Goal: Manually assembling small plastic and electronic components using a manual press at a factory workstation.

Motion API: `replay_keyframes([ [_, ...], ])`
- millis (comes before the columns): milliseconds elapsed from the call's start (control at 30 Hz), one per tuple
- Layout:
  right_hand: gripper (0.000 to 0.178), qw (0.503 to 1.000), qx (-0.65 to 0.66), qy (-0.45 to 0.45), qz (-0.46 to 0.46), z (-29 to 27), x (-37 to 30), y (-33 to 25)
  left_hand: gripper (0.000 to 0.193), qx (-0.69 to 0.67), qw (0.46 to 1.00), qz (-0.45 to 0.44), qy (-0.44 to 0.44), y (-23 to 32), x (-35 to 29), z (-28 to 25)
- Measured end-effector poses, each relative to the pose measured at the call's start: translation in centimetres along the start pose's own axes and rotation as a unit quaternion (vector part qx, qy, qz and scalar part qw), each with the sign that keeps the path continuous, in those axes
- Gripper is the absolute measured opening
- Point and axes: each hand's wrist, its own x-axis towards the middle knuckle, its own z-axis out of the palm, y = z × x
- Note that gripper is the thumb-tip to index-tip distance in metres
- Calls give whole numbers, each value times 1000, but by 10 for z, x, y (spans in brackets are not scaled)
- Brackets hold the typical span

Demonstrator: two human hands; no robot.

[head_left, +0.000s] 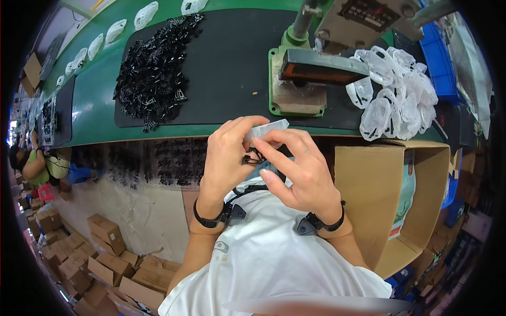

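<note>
Just off the bench's front edge, my left hand is closed around a translucent white plastic shell. My right hand meets it from the other side, with its index finger bent against the shell and its thumb held apart. Between the two hands is a small black plastic piece, partly covered by fingers; how it sits against the shell is hidden. Beyond my hands, a large heap of small black plastic parts lies on the black mat. Similar translucent shells are piled at the right.
A green hand press stands on the mat ahead. An open cardboard box sits at my right, near a blue bin. Bagged white pieces line the green bench's far left. Another person works at far left; cartons cover the floor.
</note>
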Motion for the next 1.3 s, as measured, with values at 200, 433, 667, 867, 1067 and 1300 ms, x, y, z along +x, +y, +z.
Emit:
replay_keyframes([
  [200, 26, 1000, 8, 2, 8, 5, 1, 6, 44, 18, 997, 65, 23, -5, -2, 1],
  [433, 21, 997, 64, -2, 36, -1, -4, -1, 41, -10, 999, -45, -19, 3, -2, -1],
  [667, 27, 930, 262, 184, 179, -4, -11, 9, 40, -113, 993, 33, 9, -1, -8, 1],
  [867, 42, 988, 104, 67, 96, -6, -4, 16, 45, -46, 986, 140, 77, -4, -5, 8],
  [1067, 36, 943, 230, 132, 203, -3, -6, 14, 44, -95, 986, 102, 95, -5, -11, 9],
  [1300, 28, 921, 264, 174, 229, -4, -5, 16, 51, -81, 985, 109, 108, -13, -8, 10],
])
